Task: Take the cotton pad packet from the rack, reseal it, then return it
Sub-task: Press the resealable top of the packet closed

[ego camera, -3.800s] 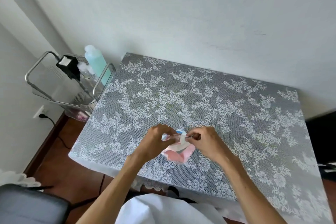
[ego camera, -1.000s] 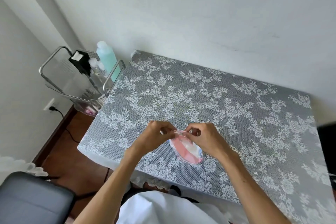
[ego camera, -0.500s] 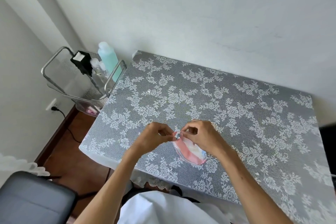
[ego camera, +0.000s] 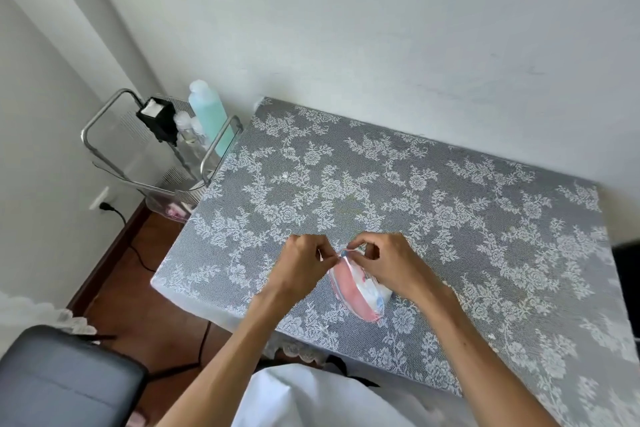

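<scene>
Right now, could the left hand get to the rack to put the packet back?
Probably yes: the rack stands off the table's left edge, on the left hand's side, nothing between. Both hands pinch the packet, though.

Both hands raised together, left hand and right hand fingertips pinching

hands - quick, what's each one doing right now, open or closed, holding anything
Left hand: closed, fingertips pinching the top edge of the cotton pad packet.
Right hand: closed, pinching the same top edge from the other side.
</scene>
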A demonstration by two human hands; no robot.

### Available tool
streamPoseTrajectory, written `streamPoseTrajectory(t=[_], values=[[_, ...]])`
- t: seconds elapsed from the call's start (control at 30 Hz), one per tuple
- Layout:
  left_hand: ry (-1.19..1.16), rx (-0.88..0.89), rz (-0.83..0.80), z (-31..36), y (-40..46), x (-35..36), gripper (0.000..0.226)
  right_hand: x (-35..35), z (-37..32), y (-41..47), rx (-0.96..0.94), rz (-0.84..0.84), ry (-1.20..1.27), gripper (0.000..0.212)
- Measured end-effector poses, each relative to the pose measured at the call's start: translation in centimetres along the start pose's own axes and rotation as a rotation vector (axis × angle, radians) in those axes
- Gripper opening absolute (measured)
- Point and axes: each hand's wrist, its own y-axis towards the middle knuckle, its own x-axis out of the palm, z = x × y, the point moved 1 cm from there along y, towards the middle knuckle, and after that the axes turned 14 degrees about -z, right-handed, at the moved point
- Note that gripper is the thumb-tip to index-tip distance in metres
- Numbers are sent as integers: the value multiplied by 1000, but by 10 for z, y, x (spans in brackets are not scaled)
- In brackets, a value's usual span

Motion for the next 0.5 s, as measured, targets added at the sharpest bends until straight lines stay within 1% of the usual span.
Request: streamPoseTrajectory(t=[0.07,0.13,0.2,0.27,0.37,0.43,0.5], values=[[29,-16,27,3,1,0,11,-1,1,1,5,12,0,12],[66,-29,67,5,1,0,9,-1,1,1,-1,15,-8,13],[135,-48,136,8,1,1,12,-1,1,0,8,16,-6,17],[190,-32,191,12,1,4,17,-2,0,1,11,15,7,27],[125,51,159,15,5,6,22,-5,-1,3,3,34,-30,30],[84,78,121,14,8,6,20,-8,-2,5,2,51,-81,33],[3,74,107,10,10,6,14,-9,-2,6,11,52,-88,24]])
